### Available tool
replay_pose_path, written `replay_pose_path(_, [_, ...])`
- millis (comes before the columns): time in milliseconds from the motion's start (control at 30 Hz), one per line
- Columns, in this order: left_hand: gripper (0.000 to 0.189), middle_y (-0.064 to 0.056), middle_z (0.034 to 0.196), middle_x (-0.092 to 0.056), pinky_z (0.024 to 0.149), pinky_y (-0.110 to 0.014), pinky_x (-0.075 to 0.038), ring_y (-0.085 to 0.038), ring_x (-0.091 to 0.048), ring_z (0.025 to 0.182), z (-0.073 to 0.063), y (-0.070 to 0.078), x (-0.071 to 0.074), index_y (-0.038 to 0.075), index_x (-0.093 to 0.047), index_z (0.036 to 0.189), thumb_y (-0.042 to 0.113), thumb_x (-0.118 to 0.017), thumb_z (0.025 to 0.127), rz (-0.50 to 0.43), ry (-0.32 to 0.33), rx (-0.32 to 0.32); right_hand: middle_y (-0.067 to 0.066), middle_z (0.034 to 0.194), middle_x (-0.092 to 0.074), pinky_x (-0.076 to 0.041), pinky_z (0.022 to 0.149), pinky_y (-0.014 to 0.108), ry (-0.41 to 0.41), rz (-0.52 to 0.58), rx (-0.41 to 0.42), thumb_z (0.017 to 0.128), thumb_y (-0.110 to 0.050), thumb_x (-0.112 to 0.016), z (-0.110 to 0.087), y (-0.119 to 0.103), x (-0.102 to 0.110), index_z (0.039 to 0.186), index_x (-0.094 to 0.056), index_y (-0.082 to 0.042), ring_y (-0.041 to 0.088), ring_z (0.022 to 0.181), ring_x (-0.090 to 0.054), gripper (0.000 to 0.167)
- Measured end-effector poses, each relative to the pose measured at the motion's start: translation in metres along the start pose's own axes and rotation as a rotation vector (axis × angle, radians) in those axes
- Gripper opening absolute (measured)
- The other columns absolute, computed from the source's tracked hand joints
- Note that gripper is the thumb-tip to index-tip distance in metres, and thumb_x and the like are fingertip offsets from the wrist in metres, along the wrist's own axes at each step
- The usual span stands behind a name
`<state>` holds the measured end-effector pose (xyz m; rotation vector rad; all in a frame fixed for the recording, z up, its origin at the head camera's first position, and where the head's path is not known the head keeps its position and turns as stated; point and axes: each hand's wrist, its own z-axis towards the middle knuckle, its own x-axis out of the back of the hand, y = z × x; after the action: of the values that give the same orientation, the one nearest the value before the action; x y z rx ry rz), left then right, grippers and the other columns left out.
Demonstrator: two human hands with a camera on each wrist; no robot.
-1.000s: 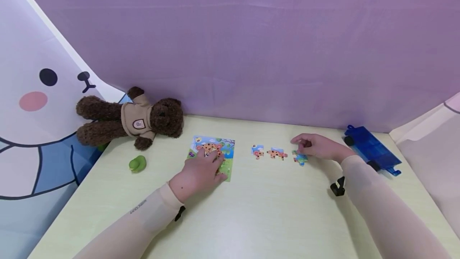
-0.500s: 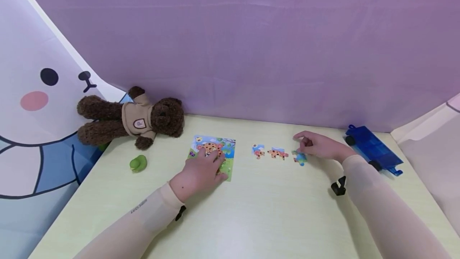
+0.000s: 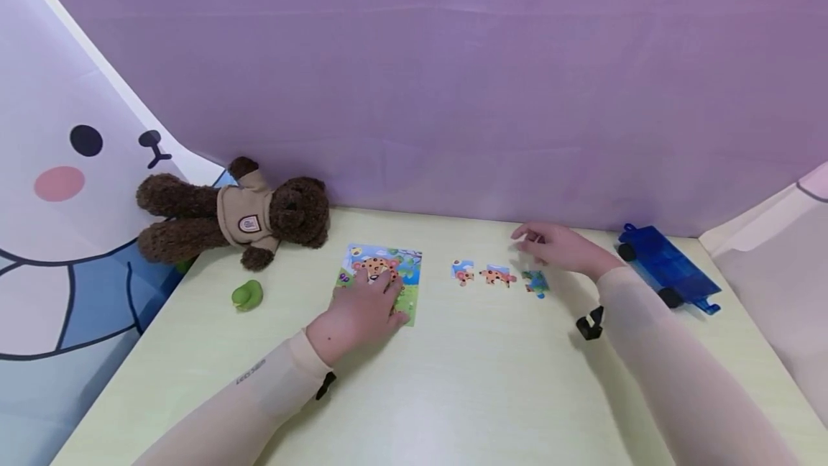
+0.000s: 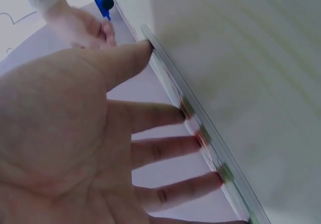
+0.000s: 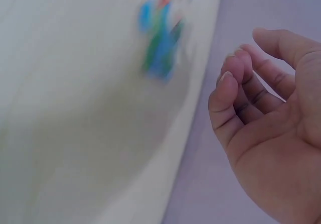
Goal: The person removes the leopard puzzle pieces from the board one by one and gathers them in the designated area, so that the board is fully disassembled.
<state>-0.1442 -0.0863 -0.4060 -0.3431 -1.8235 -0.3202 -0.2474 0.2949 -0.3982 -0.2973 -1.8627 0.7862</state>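
My left hand [image 3: 362,308] rests with spread, fairly straight fingers on a jigsaw puzzle [image 3: 410,279] printed with a cartoon leopard and greenery. In the left wrist view the fingertips and thumb meet the puzzle, seen almost edge-on. To its right three loose puzzle pieces lie in a row: one with blue sky and a pink ear [image 3: 463,273], a spotted one [image 3: 497,276] and a blue-green one [image 3: 535,283]. My right hand [image 3: 561,244] hovers just above and behind the blue-green piece. Its fingers are loosely bent, with nothing between them in the right wrist view.
A brown teddy bear [image 3: 259,214] in a beige top lies at the back left of the table [image 3: 453,394]. In front of it is a small green toy [image 3: 247,295]. A blue toy trailer [image 3: 673,265] with black wheels stands at the back right. A purple curtain [image 3: 414,92] hangs behind.
My right hand has let go of the blue-green puzzle piece and risen back and slightly left, leaving that piece fully visible. My left hand has stayed on the puzzle.
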Motion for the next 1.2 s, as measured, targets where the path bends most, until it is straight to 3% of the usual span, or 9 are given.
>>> replay_pose_path(300, [0.073, -0.014, 0.177, -0.031, 0.102, -0.082, -0.048, -0.052, -0.037, 0.154, -0.001, 0.011, -0.004, 0.011, -0.035, 0.168, 0.055, -0.047, 0.111, -0.035, -0.019, 0.040, 0.018, 0.123, -0.069, -0.059, 0.092, 0.054, -0.026, 0.012, 0.121, 0.111, -0.040, -0.057, 0.031, -0.077, -0.026, 0.144, -0.063, -0.017, 0.038, 0.103, -0.067, 0.041])
replay_pose_path(533, [0.074, -0.014, 0.178, -0.028, 0.101, -0.084, -0.047, -0.050, -0.035, 0.155, -0.001, 0.011, -0.006, 0.011, -0.035, 0.168, 0.057, -0.046, 0.111, -0.044, -0.020, 0.039, 0.016, 0.125, -0.072, -0.061, 0.084, 0.039, -0.099, -0.013, 0.221, 0.111, -0.034, -0.058, 0.059, -0.118, -0.057, 0.142, -0.064, -0.013, 0.036, 0.102, -0.072, 0.038])
replay_pose_path(733, [0.077, -0.016, 0.178, -0.026, 0.101, -0.087, -0.043, -0.050, -0.030, 0.157, -0.001, 0.008, -0.007, 0.009, -0.035, 0.168, 0.058, -0.049, 0.110, -0.078, -0.025, 0.035, 0.014, 0.123, -0.073, -0.062, 0.088, 0.037, -0.175, 0.020, 0.272, 0.109, -0.029, -0.059, 0.081, -0.150, -0.093, 0.148, -0.059, -0.010, 0.031, 0.103, -0.073, 0.043])
replay_pose_path(933, [0.087, -0.018, 0.179, -0.021, 0.104, -0.091, -0.037, -0.046, -0.020, 0.164, 0.000, 0.008, -0.009, 0.005, -0.029, 0.169, 0.062, -0.052, 0.107, -0.091, -0.046, 0.025, 0.004, 0.124, -0.071, -0.057, 0.098, 0.039, -0.159, 0.031, 0.266, 0.109, -0.031, -0.058, 0.097, -0.175, -0.123, 0.147, -0.059, -0.014, 0.018, 0.108, -0.068, 0.042])
replay_pose_path(1067, [0.091, -0.015, 0.182, -0.012, 0.107, -0.092, -0.032, -0.043, -0.011, 0.168, -0.001, 0.009, -0.009, 0.004, -0.023, 0.170, 0.062, -0.052, 0.107, -0.097, -0.068, 0.019, 0.005, 0.128, -0.069, -0.055, 0.102, 0.043, -0.158, 0.064, 0.236, 0.110, -0.031, -0.057, 0.104, -0.185, -0.133, 0.146, -0.060, -0.014, 0.019, 0.108, -0.066, 0.041])
replay_pose_path(1200, [0.092, -0.013, 0.183, -0.007, 0.107, -0.092, -0.031, -0.040, -0.009, 0.169, -0.001, 0.010, -0.007, 0.004, -0.020, 0.171, 0.063, -0.050, 0.107, -0.088, -0.086, 0.021, 0.006, 0.131, -0.067, -0.055, 0.100, 0.043, -0.172, 0.100, 0.198, 0.111, -0.033, -0.055, 0.107, -0.188, -0.136, 0.146, -0.059, -0.014, 0.021, 0.098, -0.067, 0.040])
